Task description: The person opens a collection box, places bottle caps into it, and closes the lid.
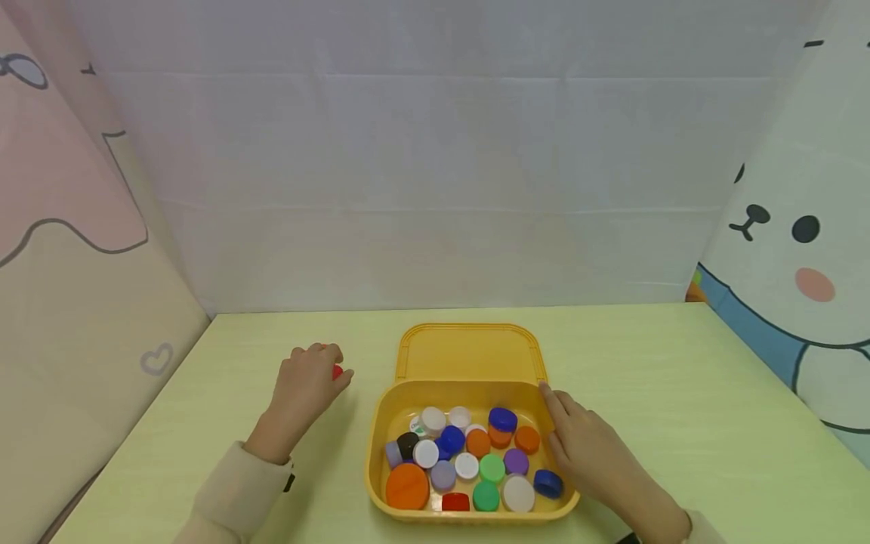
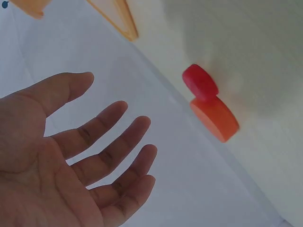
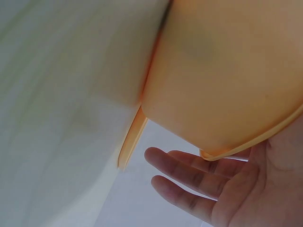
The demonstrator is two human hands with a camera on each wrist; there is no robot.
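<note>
My left hand (image 1: 304, 384) is over the table left of the yellow box, palm down, fingers loosely bent. Beneath it a red bottle cap (image 2: 200, 82) stands on edge against a larger orange cap (image 2: 215, 118); the left wrist view shows the fingers apart from both. My right hand (image 1: 590, 446) rests on the right rim of the yellow box (image 1: 469, 517), its fingers extended toward the back corner. In the right wrist view those fingers (image 3: 187, 176) lie loosely along the rim. Inside the box are many caps, including a big orange cap (image 1: 408, 487).
Behind the box a flat yellow lid (image 1: 470, 352) lies on the pale green table (image 1: 646, 378). A white cloth backdrop (image 1: 435, 189) stands behind the table. Printed fabric panels (image 1: 782, 249) border both sides.
</note>
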